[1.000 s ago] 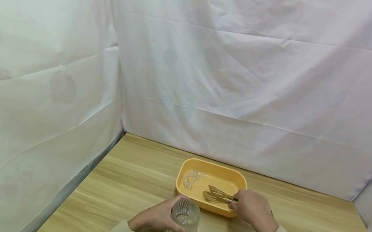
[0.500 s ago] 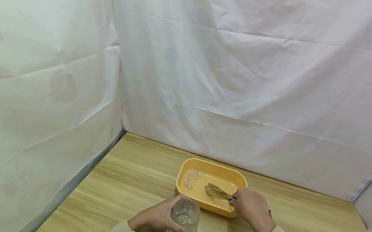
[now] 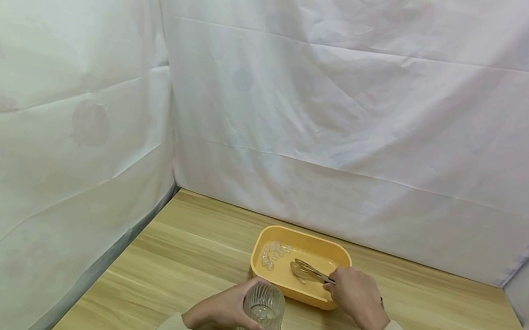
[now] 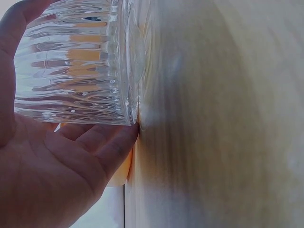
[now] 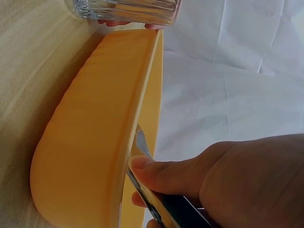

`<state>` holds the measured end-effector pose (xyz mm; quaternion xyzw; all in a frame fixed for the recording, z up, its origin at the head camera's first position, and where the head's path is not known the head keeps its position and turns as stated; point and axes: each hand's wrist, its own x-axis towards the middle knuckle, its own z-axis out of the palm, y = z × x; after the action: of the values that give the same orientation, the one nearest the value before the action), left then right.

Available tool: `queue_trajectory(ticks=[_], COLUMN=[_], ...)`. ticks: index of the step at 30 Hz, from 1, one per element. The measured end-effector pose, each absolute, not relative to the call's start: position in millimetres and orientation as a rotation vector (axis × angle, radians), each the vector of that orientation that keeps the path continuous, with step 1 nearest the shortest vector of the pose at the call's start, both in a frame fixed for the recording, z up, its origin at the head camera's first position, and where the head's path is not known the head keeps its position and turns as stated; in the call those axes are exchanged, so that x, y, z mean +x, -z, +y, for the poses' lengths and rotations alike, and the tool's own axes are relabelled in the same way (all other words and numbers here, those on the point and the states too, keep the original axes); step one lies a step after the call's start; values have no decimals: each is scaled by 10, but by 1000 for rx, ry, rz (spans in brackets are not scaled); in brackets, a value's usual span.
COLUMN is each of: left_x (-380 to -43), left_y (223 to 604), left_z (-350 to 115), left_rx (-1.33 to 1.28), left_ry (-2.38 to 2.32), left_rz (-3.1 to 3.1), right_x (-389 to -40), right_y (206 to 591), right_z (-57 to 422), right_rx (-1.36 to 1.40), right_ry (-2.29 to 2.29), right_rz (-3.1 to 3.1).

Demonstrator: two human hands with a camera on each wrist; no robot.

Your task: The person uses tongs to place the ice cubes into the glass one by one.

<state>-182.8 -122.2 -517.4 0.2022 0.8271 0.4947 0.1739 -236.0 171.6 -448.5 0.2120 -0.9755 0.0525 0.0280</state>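
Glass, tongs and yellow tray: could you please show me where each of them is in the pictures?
Glass [image 4: 76,66]: left wrist view, on its ribbed side wall.
Tongs [image 3: 305,272]: head view, on the gold-coloured end over the tray.
Yellow tray [image 5: 88,128]: right wrist view, on its outer side wall.

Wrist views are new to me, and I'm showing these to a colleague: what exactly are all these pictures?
No machine here: just a person's two bare hands. The wide picture comes from a camera worn on the head, looking forward and down; the other two come from cameras on each wrist, so the table looks turned on its side. On it stand a yellow tray, with small clear pieces inside, and a ribbed glass. The left hand holds the glass; the right hand grips tongs that reach into the tray.
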Motion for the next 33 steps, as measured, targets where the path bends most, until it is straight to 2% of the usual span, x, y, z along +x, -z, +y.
queue_trajectory(ticks=[33], left_x=[-1833], left_y=[5134], left_z=[-1231], left_rx=[570], left_ry=[-1383], left_rz=[2325], right_x=[-2356], right_y=[4391], right_z=[1833], right_rx=[722], right_ry=[-198], right_rz=[-2775])
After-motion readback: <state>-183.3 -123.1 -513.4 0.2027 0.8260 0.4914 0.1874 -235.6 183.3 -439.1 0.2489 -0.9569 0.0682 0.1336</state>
